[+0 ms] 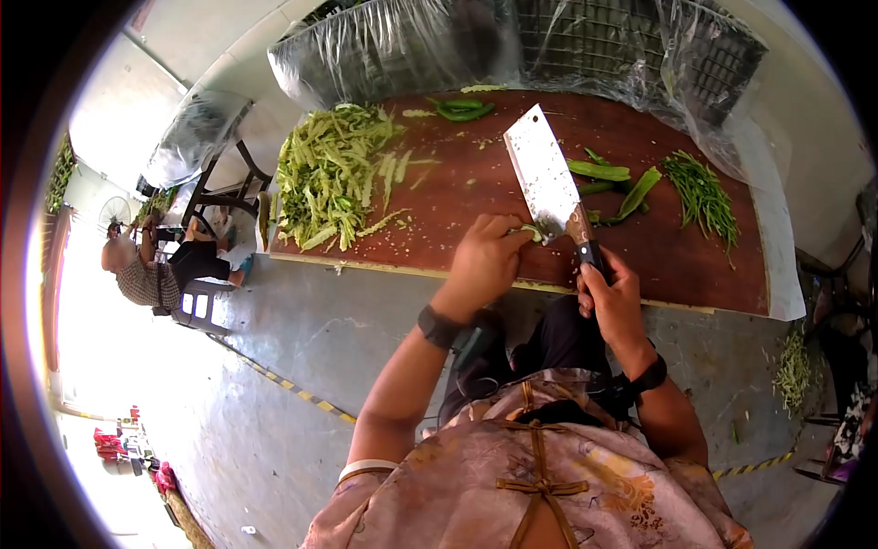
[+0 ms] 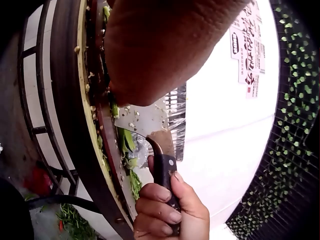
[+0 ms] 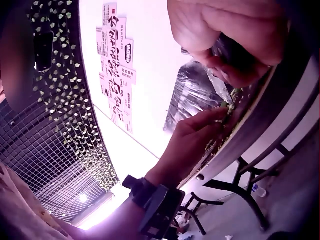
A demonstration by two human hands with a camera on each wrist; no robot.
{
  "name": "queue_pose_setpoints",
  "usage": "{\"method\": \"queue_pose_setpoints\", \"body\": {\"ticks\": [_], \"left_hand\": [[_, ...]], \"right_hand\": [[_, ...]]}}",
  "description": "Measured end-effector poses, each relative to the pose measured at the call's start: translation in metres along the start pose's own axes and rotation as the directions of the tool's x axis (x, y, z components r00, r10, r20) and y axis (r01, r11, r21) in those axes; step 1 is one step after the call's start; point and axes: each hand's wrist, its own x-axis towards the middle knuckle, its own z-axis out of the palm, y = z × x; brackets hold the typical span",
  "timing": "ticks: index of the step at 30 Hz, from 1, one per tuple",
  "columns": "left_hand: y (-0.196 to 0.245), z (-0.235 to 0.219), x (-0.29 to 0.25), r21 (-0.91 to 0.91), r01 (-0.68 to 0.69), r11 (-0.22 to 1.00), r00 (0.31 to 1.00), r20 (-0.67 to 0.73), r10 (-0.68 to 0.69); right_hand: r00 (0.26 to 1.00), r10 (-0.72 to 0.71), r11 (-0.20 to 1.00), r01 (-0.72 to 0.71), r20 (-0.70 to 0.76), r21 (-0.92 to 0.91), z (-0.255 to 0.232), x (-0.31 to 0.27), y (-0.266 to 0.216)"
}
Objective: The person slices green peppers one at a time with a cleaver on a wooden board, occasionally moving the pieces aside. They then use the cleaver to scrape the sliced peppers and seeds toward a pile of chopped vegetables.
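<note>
My right hand (image 1: 611,297) grips the black and wooden handle of a cleaver (image 1: 541,165). Its broad blade, speckled with pale seeds, points away over the brown tabletop (image 1: 476,197). Beside the blade's lower left edge, my left hand (image 1: 487,261) pinches the end of a green pepper (image 1: 532,232), mostly hidden by the fingers. In the left wrist view, the right hand (image 2: 172,212) is wrapped round the handle, and seeds stick to the blade. The right wrist view shows the left hand (image 3: 192,137) low at the board, close to the blade. Whole long green peppers (image 1: 631,194) lie right of the cleaver.
Pale green sliced strips (image 1: 334,174) are heaped at the table's left. Thin green shreds (image 1: 702,197) form a pile at the right. Two green peppers (image 1: 462,110) lie at the back, before plastic-covered crates (image 1: 604,55). A seated person (image 1: 160,270) is off to the left.
</note>
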Motion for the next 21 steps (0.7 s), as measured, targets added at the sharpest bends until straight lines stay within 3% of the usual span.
{"method": "queue_pose_setpoints", "body": {"ticks": [7,10,13,15,19,21], "left_hand": [[-0.004,0.001,0.000,-0.001,0.027,1.000,0.999,0.031,-0.027],[-0.008,0.001,0.002,0.037,-0.025,0.999,0.999,0.040,0.023],[-0.005,0.001,0.003,0.146,-0.011,0.989,0.998,-0.065,0.021],[-0.003,0.003,0.001,0.193,0.082,0.978,0.996,-0.032,-0.078],[0.016,0.008,-0.007,0.251,0.105,0.962,0.989,0.077,-0.128],[0.030,0.012,-0.009,0.084,0.195,0.977,0.980,0.021,-0.197]], "right_hand": [[0.995,0.092,0.974,-0.082,-0.037,0.210,0.000,0.011,0.006],[0.996,0.088,0.971,-0.082,-0.016,0.224,-0.003,0.011,0.005],[0.997,0.064,0.980,-0.055,-0.046,0.190,-0.002,0.007,0.002],[0.997,0.055,0.983,-0.045,-0.050,0.177,-0.002,0.005,0.001],[0.997,0.045,0.989,-0.035,-0.067,0.144,-0.002,0.007,0.003],[0.997,0.036,0.989,-0.026,-0.063,0.146,-0.001,0.010,0.002]]}}
